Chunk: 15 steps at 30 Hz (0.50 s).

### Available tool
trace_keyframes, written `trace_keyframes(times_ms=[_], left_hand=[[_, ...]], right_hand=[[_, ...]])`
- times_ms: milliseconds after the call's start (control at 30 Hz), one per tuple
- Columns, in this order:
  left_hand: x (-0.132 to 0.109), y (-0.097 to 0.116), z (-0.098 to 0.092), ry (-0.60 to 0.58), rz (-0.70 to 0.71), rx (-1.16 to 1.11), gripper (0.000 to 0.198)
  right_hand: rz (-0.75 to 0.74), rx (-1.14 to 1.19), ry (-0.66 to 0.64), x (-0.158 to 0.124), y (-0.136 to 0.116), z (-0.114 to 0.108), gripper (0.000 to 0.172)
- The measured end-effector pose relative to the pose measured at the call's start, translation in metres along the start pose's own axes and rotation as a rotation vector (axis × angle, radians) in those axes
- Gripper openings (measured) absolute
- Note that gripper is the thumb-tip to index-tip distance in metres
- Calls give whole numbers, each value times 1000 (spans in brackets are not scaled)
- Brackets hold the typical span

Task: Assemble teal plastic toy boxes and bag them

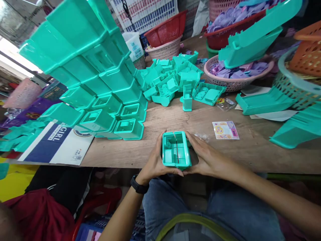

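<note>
the person holds a small teal box (176,150) at the near edge of the tabletop (175,124), right at the middle of that edge. the left hand (153,162) clasps the box's left side and the right hand (204,157) clasps its right side, both clenched on it with the thumbs meeting under its near end. the box sits between the two palms, open side up, showing inner walls and a thin dark strip down its middle. a black watch (138,185) is on the left wrist.

toward the left edge stands a tall stack of teal boxes (100,77). a loose heap of teal parts (173,80) lies past the box toward the far edge. a pink basket (234,72) near the far right holds purple pieces with a long teal part laid over it. a red basket (167,31) sits nested in a pale one at the far edge. a sticker sheet (225,130) lies just right of the hands
</note>
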<state>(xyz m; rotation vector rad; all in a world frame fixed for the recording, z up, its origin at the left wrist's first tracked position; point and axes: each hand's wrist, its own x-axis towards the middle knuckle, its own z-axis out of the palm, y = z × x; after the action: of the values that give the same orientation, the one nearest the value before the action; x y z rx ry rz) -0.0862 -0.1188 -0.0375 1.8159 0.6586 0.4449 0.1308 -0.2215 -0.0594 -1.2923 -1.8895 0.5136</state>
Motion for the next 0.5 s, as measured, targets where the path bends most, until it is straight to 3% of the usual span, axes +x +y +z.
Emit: trace_keyframes(times_ms=[67,200,367,500], left_hand=[[-3,-1,4,33,-31,-24,149],[-7,-2,15,207,-7,11,152],[-14,3,30,322,-13,-8,116],[-21,7,42,480,-95,-69,117]], right_hand=[[34,-4,39,-2,-5,6,133],[90,-66,117,-9,-7,20,126],[180,-141,244,-11,-15,37,121],[294,-168,314,-11,-32,53,103]])
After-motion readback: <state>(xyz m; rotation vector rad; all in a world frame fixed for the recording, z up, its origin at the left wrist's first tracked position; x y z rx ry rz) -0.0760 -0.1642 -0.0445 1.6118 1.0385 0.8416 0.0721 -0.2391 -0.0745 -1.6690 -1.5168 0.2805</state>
